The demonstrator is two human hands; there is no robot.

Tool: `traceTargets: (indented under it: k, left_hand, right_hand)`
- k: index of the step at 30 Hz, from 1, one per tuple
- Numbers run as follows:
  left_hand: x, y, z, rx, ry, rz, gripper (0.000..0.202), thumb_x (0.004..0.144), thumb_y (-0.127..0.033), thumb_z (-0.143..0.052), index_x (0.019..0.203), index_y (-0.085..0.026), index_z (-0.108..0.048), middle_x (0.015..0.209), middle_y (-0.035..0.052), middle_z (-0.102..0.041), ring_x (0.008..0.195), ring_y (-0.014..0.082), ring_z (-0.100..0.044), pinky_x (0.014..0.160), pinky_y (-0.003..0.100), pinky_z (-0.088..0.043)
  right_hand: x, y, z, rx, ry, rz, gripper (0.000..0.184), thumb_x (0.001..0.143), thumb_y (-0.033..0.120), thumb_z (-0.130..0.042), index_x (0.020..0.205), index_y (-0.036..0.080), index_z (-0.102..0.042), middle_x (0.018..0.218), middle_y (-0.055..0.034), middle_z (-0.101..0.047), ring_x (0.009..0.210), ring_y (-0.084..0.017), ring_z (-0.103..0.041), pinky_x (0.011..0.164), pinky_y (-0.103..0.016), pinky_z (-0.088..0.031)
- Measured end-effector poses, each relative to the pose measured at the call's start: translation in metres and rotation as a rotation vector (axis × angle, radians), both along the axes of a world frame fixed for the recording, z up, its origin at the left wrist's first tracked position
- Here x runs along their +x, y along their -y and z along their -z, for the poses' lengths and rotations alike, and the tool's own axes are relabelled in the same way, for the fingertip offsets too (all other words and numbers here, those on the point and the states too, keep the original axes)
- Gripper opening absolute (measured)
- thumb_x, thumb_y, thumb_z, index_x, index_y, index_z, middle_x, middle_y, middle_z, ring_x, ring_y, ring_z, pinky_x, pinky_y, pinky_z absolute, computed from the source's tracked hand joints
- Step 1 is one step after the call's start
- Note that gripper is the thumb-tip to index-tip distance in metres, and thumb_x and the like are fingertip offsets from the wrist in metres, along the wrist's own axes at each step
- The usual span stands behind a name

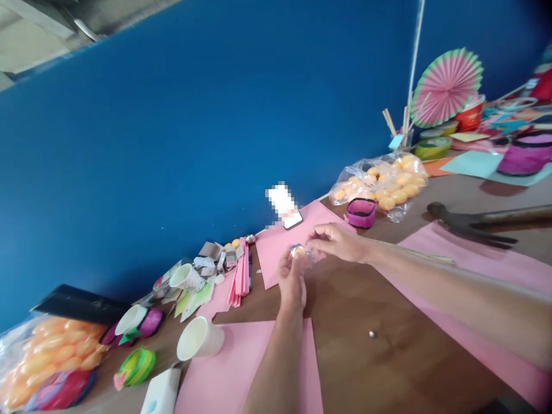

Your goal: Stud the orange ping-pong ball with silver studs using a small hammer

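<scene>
My left hand point(291, 282) is closed around a small orange ball point(298, 251) held up over the wooden table point(366, 305). My right hand point(338, 240) reaches in from the right and pinches something thin and clear at the ball, too small to name. Both hands meet above a pink paper sheet point(280, 244) near the blue wall.
A hammer point(470, 221) lies at the right on pink paper. A bag of orange balls point(383, 181) and a magenta tape roll point(361, 212) stand behind the hands. White paper cups point(200, 338), folded pink strips point(241, 276), a phone point(286, 206) and another ball bag point(47, 356) fill the left.
</scene>
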State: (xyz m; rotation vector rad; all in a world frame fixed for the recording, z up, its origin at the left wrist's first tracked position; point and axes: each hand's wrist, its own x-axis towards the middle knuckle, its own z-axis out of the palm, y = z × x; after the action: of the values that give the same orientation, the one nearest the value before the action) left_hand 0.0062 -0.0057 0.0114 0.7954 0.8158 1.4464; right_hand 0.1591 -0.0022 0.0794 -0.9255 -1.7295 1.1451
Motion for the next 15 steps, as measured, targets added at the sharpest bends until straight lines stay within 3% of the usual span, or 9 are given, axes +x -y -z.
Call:
traceTargets:
  k: [5,9,12,15]
  left_hand:
    - [0.000,-0.004,0.005,0.011,0.014,-0.003,0.034,0.070,-0.023,-0.064,0.103,-0.019,-0.057,0.093,0.0035,-0.064,0.086,0.0118,-0.061,0.084,0.027,-0.044]
    - [0.001,-0.005,0.005,0.000,0.030,0.000,0.033,0.070,-0.022,-0.065,0.102,-0.020,-0.058,0.093,0.0028,-0.064,0.085,0.0107,-0.061,0.083,0.026,-0.045]
    - [0.000,-0.005,0.006,0.015,0.029,0.001,0.032,0.069,-0.023,-0.066,0.100,-0.019,-0.059,0.093,0.0029,-0.064,0.085,0.0111,-0.061,0.083,0.026,-0.045]
    - [0.000,-0.007,0.007,0.022,0.026,0.003,0.033,0.067,-0.024,-0.067,0.099,-0.019,-0.059,0.093,0.0034,-0.064,0.083,0.0118,-0.062,0.081,0.026,-0.046]
  right_hand:
    - [0.007,0.006,-0.041,0.085,-0.076,0.051,0.021,0.079,0.034,-0.053,0.086,0.015,-0.057,0.076,-0.0010,-0.057,0.060,-0.007,-0.051,0.052,-0.020,-0.044]
    - [0.022,0.040,-0.064,0.147,0.172,0.021,0.021,0.081,0.035,-0.052,0.088,0.016,-0.058,0.072,-0.0001,-0.059,0.060,-0.009,-0.051,0.052,-0.021,-0.041]
    - [0.033,0.080,-0.058,0.217,0.503,-0.004,0.013,0.080,0.029,-0.053,0.083,0.018,-0.061,0.074,-0.0001,-0.061,0.063,-0.011,-0.053,0.056,-0.023,-0.039]
    - [0.035,0.115,-0.031,0.283,0.772,-0.114,0.013,0.082,0.023,-0.050,0.082,0.020,-0.063,0.077,-0.0013,-0.062,0.073,-0.014,-0.055,0.064,-0.026,-0.038]
